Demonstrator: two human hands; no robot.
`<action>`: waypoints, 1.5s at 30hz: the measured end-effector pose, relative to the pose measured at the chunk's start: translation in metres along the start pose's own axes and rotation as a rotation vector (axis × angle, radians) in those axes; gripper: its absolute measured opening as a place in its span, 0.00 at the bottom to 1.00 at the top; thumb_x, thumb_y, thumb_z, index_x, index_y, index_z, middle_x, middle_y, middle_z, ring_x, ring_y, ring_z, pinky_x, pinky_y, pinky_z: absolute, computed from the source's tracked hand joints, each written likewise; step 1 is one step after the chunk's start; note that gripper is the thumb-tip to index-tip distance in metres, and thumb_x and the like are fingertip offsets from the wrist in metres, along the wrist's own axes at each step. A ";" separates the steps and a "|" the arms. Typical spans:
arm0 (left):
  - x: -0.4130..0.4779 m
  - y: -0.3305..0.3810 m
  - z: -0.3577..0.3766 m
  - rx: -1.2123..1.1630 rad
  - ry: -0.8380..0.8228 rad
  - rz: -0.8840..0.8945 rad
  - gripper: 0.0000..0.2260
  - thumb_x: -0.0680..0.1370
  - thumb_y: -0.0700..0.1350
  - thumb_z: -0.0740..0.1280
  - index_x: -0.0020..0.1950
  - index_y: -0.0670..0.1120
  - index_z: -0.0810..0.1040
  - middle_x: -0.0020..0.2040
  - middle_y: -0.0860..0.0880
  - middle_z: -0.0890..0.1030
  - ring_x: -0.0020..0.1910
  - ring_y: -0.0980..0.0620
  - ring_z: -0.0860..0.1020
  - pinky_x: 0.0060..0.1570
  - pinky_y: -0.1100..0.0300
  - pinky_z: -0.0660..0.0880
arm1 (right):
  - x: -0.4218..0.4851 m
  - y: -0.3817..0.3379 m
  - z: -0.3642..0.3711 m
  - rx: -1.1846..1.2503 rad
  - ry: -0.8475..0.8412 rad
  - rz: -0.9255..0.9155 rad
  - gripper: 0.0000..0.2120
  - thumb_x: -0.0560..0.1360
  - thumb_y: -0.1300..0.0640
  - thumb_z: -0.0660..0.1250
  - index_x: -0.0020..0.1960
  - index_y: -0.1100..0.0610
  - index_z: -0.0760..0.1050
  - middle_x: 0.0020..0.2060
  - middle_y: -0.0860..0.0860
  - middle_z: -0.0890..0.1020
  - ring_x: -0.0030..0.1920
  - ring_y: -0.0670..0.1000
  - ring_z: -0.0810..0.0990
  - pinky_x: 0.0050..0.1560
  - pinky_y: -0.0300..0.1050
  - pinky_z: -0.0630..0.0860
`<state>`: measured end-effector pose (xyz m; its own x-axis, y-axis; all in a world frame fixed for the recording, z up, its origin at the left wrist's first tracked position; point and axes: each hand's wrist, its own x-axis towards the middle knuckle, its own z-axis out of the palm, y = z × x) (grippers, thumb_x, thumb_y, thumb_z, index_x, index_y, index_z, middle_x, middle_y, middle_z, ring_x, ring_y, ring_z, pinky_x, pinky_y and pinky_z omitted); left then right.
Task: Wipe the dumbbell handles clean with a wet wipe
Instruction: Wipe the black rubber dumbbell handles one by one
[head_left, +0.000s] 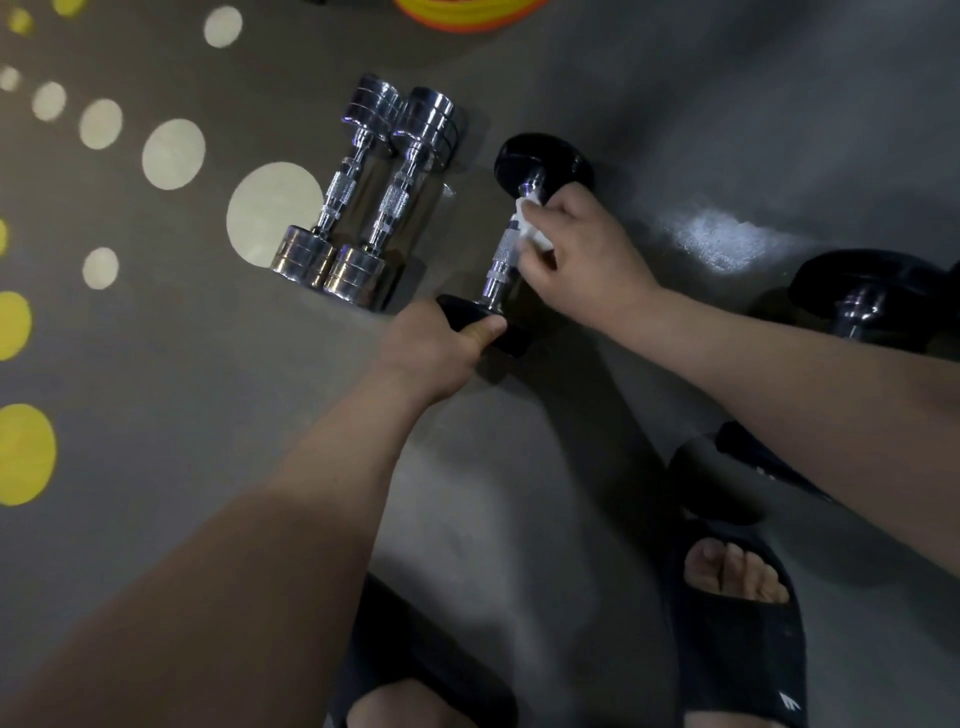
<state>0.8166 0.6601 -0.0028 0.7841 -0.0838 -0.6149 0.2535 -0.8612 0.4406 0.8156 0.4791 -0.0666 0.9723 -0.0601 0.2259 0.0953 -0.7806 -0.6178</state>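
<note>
A dumbbell with black end weights and a chrome knurled handle (503, 260) lies on the grey floor at the centre. My left hand (436, 349) grips its near black weight, thumb curled over the edge. My right hand (576, 248) holds a white wet wipe (531, 224) wrapped against the upper part of the handle, fingers curled round it. The far black weight (540, 165) shows above my right hand. Two all-chrome dumbbells (363, 192) lie side by side just to the left.
Another black dumbbell (872, 299) lies at the right edge, partly behind my right forearm. My feet in black slides (737, 623) stand at the bottom. White and yellow dots mark the floor on the left; an orange and yellow object (467, 13) sits at the top.
</note>
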 end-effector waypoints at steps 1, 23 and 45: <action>-0.001 -0.001 0.003 -0.009 0.017 -0.001 0.18 0.77 0.59 0.72 0.57 0.46 0.82 0.49 0.45 0.82 0.52 0.44 0.80 0.47 0.59 0.70 | -0.002 0.000 -0.001 0.019 0.004 0.011 0.18 0.78 0.53 0.66 0.63 0.62 0.80 0.47 0.60 0.77 0.42 0.59 0.79 0.43 0.51 0.78; -0.002 -0.005 0.005 0.028 0.262 0.015 0.30 0.70 0.56 0.79 0.62 0.42 0.71 0.60 0.41 0.79 0.59 0.41 0.78 0.47 0.59 0.67 | 0.026 -0.003 0.011 -0.213 -0.123 0.002 0.18 0.79 0.58 0.57 0.65 0.64 0.75 0.53 0.64 0.74 0.44 0.68 0.77 0.41 0.58 0.77; -0.006 -0.005 0.010 0.071 0.248 0.091 0.36 0.66 0.59 0.81 0.62 0.43 0.66 0.65 0.46 0.69 0.63 0.40 0.74 0.55 0.47 0.73 | 0.013 0.009 -0.002 -0.279 -0.268 -0.413 0.15 0.76 0.62 0.65 0.63 0.59 0.79 0.48 0.60 0.77 0.41 0.62 0.78 0.33 0.47 0.72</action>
<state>0.8049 0.6597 -0.0075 0.9190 -0.0446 -0.3917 0.1420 -0.8893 0.4346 0.8289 0.4702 -0.0678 0.8901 0.4167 0.1848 0.4545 -0.8428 -0.2883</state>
